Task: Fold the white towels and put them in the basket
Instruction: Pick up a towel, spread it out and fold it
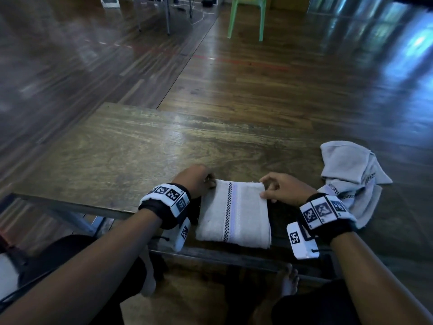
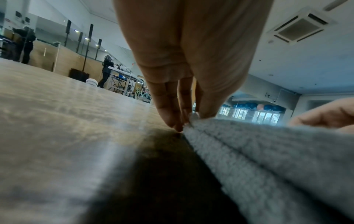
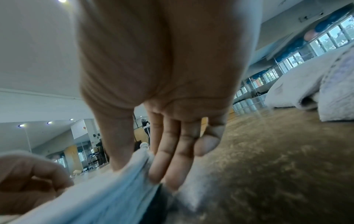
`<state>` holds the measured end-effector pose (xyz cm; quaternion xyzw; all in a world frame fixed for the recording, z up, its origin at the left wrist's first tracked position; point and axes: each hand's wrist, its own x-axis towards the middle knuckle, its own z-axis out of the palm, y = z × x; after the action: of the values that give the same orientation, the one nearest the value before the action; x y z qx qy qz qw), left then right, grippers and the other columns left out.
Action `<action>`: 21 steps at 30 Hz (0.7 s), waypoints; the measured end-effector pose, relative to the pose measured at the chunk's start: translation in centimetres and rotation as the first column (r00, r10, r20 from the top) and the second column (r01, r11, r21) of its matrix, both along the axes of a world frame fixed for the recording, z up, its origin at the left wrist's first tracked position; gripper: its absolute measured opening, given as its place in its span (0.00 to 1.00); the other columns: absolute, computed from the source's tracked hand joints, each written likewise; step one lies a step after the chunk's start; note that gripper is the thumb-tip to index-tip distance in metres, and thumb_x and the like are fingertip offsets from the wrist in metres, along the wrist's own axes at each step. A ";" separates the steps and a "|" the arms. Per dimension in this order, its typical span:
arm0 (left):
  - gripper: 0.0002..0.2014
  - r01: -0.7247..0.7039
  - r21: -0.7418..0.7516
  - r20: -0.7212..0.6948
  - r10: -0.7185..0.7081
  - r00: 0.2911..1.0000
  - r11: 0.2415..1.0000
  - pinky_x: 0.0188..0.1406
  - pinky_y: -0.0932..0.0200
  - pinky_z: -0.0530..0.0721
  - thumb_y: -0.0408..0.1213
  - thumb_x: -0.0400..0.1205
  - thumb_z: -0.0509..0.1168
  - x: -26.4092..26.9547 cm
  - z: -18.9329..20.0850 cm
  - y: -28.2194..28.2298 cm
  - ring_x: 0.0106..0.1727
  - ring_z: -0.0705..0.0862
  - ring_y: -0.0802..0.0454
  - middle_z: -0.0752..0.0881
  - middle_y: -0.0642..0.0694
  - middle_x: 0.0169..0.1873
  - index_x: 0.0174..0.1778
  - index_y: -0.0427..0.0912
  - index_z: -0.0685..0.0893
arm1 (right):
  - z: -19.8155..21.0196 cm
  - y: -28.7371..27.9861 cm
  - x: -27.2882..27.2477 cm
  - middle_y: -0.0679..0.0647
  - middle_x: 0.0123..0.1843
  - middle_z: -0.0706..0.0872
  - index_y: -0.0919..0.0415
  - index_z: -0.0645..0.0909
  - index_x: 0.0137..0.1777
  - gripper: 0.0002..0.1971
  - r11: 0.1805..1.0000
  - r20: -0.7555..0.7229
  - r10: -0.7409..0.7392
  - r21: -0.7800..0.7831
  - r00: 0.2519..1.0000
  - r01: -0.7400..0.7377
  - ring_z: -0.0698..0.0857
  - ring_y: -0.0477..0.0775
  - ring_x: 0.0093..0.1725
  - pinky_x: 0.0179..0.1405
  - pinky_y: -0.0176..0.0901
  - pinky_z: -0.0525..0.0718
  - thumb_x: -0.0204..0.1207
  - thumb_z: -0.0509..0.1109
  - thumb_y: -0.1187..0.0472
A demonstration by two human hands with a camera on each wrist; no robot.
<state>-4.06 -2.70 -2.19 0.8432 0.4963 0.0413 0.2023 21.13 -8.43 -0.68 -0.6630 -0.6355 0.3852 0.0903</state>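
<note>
Head view: mid-fold, left hand [image 1: 195, 181] and right hand [image 1: 284, 187] each pinching a far corner of the folded towel [image 1: 234, 214], flat on the bench [image 1: 117, 158] between both hands. Crumpled towel [image 1: 351, 177] waiting just right of the right hand. Basket nowhere visible. Next, probably: fold over, square the edges.

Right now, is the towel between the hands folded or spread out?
Folded. The towel lies as a neat layered rectangle; the left hand and right hand pinch its far corners.
</note>
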 end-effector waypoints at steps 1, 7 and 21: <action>0.09 -0.005 -0.001 0.012 0.005 1.000 1.000 0.50 0.56 0.78 0.37 0.81 0.65 0.0 0.0 0.1 0.54 0.82 0.45 0.86 0.42 0.53 0.53 0.40 0.86 | 0.0 -0.1 -0.1 0.57 0.45 0.86 0.59 0.76 0.64 0.19 0.998 0.035 0.002 0.056 0.999 -0.004 0.83 0.47 0.39 0.43 0.39 0.80 0.74 0.73 0.58; 0.08 -0.068 -0.036 0.067 0.070 0.995 0.997 0.45 0.60 0.75 0.37 0.81 0.65 -0.2 0.0 0.4 0.52 0.83 0.44 0.87 0.40 0.50 0.50 0.36 0.85 | -0.8 0.2 -0.8 0.55 0.47 0.84 0.55 0.80 0.53 0.08 0.986 0.099 -0.001 0.168 0.995 -0.016 0.80 0.46 0.42 0.36 0.31 0.73 0.75 0.70 0.57; 0.06 -0.095 -0.048 0.260 0.104 0.960 0.994 0.45 0.59 0.78 0.36 0.80 0.66 -1.9 -0.6 -0.1 0.46 0.81 0.48 0.83 0.45 0.44 0.49 0.40 0.77 | -1.0 1.8 -1.5 0.45 0.51 0.77 0.53 0.80 0.57 0.14 0.958 0.217 0.077 0.253 0.973 -0.132 0.80 0.47 0.53 0.55 0.48 0.82 0.72 0.71 0.56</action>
<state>-5.94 -2.77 -2.81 0.8008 0.5074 0.1539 0.2787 19.63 -6.63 -1.69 -0.6464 -0.7215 0.2305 0.0921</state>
